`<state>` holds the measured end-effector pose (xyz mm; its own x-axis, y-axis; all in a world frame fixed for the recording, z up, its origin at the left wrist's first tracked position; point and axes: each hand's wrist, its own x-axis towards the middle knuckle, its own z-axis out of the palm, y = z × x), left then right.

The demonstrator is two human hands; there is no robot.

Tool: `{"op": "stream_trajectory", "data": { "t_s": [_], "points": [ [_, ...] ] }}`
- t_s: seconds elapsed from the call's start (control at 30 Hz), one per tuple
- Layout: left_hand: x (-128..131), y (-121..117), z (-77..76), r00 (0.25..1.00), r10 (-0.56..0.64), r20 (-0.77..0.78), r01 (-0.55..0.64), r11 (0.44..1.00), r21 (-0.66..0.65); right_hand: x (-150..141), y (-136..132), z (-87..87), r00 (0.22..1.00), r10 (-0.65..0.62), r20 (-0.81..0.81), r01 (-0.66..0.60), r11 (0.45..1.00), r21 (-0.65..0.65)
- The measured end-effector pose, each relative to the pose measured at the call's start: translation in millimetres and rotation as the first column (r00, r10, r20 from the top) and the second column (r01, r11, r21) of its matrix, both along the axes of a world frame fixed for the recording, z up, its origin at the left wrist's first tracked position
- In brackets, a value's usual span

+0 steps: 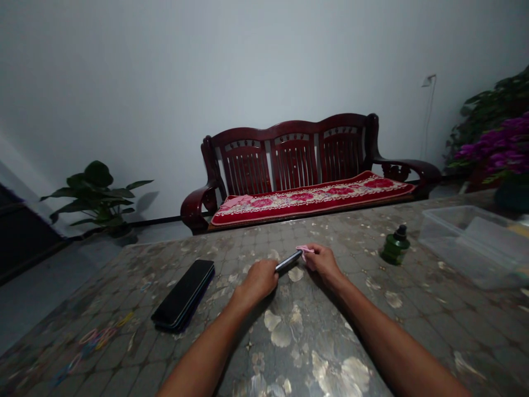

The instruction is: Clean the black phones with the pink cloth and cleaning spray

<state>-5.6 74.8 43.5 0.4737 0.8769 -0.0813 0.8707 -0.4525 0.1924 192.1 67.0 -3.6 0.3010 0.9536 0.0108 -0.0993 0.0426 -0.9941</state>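
Over the middle of the table, my left hand point(261, 277) is closed around one end of a slim dark phone point(289, 261), which is seen edge-on with a pale, shiny side. My right hand point(324, 261) pinches a small pink cloth point(305, 249) against the phone's other end. The fingers and the cloth cover part of that end. Left of my hands lies a stack of black phones point(184, 295), the top one with its dark screen up.
A green bottle point(395, 246) with a black top stands at right, beside a clear plastic box point(458, 242). Colourful rubber bands point(99, 337) lie at left on the patterned tablecloth point(285, 353). Beyond the table are a wooden bench point(289, 151), a potted plant point(97, 193) and purple flowers point(502, 146).
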Motion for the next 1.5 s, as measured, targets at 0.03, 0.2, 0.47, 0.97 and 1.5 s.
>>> {"op": "stream_trajectory", "data": {
  "t_s": [0.03,0.2,0.47,0.97,1.5],
  "points": [
    [-1.8,-1.0,-0.4,1.0,-0.005,0.01,0.005,1.0,-0.007,-1.8,-0.8,1.4,1.0,0.009,-0.027,-0.009,1.0,0.001],
    [-16.1,-9.2,-4.9,0.969,0.008,0.248,0.015,0.996,-0.089,-12.3,-2.3,8.6,1.0,-0.006,0.029,0.004,0.996,0.09],
    [-25.0,-11.4,-18.3,0.781,0.047,0.623,0.042,0.991,-0.128,-37.4,-36.1,47.1,0.852,-0.133,0.507,-0.206,0.804,0.558],
    [-38.1,-17.6,-18.5,0.575,-0.092,0.813,0.129,0.991,0.021,-32.5,-51.6,78.6,0.607,-0.32,0.728,-0.414,0.654,0.633],
    [-42.5,-14.1,-25.8,0.58,-0.256,0.774,0.139,0.967,0.216,-39.6,-58.7,83.3,0.556,-0.345,0.756,-0.511,0.575,0.639]
  ]
}}
